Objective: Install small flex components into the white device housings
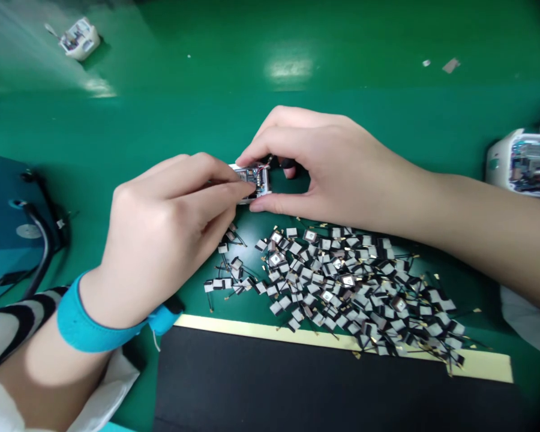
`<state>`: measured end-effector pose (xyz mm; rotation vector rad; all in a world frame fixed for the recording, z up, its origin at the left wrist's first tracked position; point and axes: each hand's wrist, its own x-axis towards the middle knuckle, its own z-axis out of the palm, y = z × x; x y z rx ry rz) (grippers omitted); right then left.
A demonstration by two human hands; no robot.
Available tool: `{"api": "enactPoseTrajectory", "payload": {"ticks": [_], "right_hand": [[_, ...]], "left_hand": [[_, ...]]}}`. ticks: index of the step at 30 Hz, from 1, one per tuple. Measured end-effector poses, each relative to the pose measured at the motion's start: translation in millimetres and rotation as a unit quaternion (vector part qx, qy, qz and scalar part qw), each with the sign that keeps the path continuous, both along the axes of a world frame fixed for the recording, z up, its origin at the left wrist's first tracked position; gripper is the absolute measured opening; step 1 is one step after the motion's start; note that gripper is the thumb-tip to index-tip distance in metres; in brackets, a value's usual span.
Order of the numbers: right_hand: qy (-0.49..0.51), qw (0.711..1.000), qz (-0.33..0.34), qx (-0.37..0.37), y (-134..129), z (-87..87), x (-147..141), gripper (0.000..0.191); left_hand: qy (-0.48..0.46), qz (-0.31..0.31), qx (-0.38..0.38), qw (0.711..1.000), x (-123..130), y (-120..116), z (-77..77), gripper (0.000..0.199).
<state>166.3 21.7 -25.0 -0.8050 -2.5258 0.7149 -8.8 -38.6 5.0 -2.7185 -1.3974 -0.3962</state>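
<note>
A small white device with an exposed circuit board (257, 177) lies between my two hands, near the middle of the view. My left hand (171, 210), with a blue wrist strap, comes from the lower left, and its fingertips press on the board and the left part of the casing. My right hand (315, 150) grips the casing with the index finger on the far edge and the thumb on the near edge. The left end of the device is hidden behind my left fingers. Just below lies a heap of small grey and black parts with short cables (337, 276).
Under the heap are a yellow strip (261, 330) and a black sheet (297, 384). A blue box with a black cable (22, 228) stands at left. Other open white devices lie at the upper left (80, 39) and right edge (504, 162). Scraps (450, 65) lie on the green mat (207, 54).
</note>
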Motion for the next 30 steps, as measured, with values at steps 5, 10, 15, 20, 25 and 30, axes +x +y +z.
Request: {"api": "enactPoseTrajectory", "payload": {"ticks": [5,10,15,20,25,30], "right_hand": [[-0.004,1.0,0.003,0.009,0.0,0.5,0.6,0.03],[-0.004,1.0,-0.001,0.005,0.3,0.3,0.0,0.029],[-0.002,1.0,0.004,0.004,0.9,-0.5,0.0,0.031],[0.028,0.999,0.009,0.016,-2.5,1.2,3.4,0.027],[0.057,0.998,-0.016,0.028,-3.0,2.7,8.3,0.025],[0.046,0.993,-0.079,0.081,-4.4,7.6,19.1,0.018]], "left_hand": [[-0.004,-0.004,-0.002,1.0,0.5,1.0,-1.4,0.016],[-0.009,0.001,-0.007,1.0,0.1,0.4,0.9,0.017],[0.0,0.013,-0.011,1.0,0.4,-0.2,1.2,0.018],[-0.001,-0.003,-0.006,1.0,-0.8,2.3,-0.1,0.018],[-0.01,-0.016,-0.012,1.0,-1.7,3.9,-1.7,0.02],[-0.007,-0.029,0.006,1.0,-3.6,6.4,-4.6,0.021]]}}
